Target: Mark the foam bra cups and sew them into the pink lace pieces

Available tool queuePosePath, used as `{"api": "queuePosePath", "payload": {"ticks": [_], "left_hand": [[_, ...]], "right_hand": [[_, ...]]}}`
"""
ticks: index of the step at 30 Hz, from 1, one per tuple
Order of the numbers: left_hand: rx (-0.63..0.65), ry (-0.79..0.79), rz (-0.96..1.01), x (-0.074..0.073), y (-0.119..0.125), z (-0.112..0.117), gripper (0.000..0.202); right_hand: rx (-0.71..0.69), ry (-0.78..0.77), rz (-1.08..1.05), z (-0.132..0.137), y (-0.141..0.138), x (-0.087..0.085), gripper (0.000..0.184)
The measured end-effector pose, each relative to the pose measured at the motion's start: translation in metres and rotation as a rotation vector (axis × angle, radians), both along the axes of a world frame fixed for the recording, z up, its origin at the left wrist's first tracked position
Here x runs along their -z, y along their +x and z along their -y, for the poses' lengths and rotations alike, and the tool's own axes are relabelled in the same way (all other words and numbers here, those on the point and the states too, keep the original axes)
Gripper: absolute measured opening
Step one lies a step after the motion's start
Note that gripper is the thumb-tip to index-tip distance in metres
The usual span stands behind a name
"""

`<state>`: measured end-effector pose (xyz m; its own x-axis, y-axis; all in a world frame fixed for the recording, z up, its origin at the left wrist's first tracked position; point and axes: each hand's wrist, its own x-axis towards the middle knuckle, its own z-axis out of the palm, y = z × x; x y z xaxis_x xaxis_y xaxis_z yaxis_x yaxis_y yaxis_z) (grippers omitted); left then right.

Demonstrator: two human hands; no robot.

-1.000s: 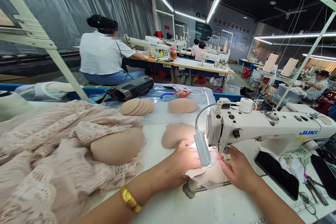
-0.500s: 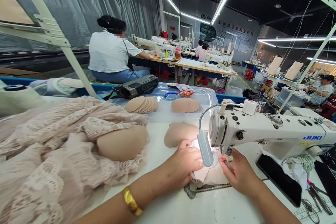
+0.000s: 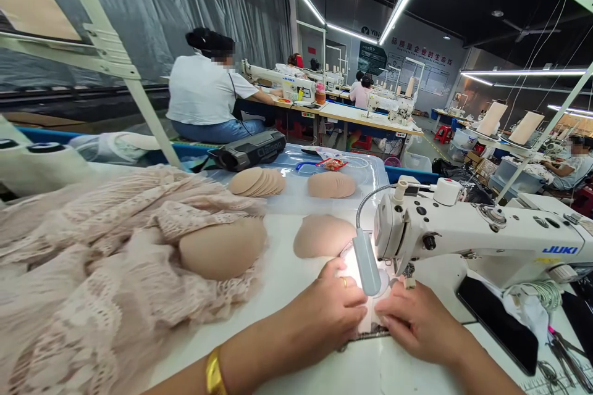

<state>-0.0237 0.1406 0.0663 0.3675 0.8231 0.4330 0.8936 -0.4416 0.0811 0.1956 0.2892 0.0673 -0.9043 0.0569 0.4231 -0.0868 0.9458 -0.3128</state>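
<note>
My left hand [image 3: 331,311], a ring on one finger, curls its fingers down onto a small pale pink fabric piece [image 3: 369,323] at the needle of the white JUKI sewing machine [image 3: 463,234]. My right hand [image 3: 412,321] lies flat on the same piece from the right, fingers stretched toward the left hand. The machine's gooseneck lamp [image 3: 365,262] hangs just above both hands and hides the needle area. A beige moulded cup [image 3: 322,236] sits just behind my left hand.
A heap of pink lace [image 3: 92,259] with another beige cup [image 3: 222,248] fills the left of the table. Two stacks of round pads [image 3: 257,182] lie on a clear plastic lid [image 3: 370,170]. A black phone [image 3: 498,321] and scissors [image 3: 567,352] lie right. Other people sew behind.
Both hands slid toward me and closer together over the fabric piece. My right hand went from pinching by the presser foot to lying flat. The view shifted slightly.
</note>
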Motion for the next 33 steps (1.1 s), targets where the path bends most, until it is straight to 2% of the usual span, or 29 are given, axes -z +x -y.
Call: {"api": "queuePosePath", "payload": {"ticks": [6,12,18,22,26,28,33], "left_hand": [[0.017,-0.055,-0.023,-0.004,0.010,0.009,0.021],[-0.010,-0.066,0.014,0.008,0.011,0.006,0.008],[-0.032,0.034,0.006,0.020,0.003,-0.012,0.009],[-0.073,0.123,-0.004,0.012,0.001,-0.016,0.013],[-0.115,0.021,0.017,-0.007,0.001,-0.017,0.012],[-0.134,-0.022,0.012,-0.011,0.000,-0.020,0.012],[-0.217,-0.033,-0.053,0.001,0.010,-0.021,0.007]], "right_hand": [[-0.034,0.054,0.069,0.004,-0.002,-0.005,0.019],[0.062,0.075,0.091,0.003,-0.003,0.003,0.020],[0.176,0.094,0.055,0.003,-0.009,0.011,0.014],[0.224,0.080,0.041,0.003,-0.014,0.011,0.015],[0.241,0.067,0.026,0.001,-0.016,0.010,0.018],[0.257,0.082,0.020,-0.001,-0.017,0.012,0.019],[0.282,0.150,0.024,-0.007,-0.017,0.018,0.021]]}}
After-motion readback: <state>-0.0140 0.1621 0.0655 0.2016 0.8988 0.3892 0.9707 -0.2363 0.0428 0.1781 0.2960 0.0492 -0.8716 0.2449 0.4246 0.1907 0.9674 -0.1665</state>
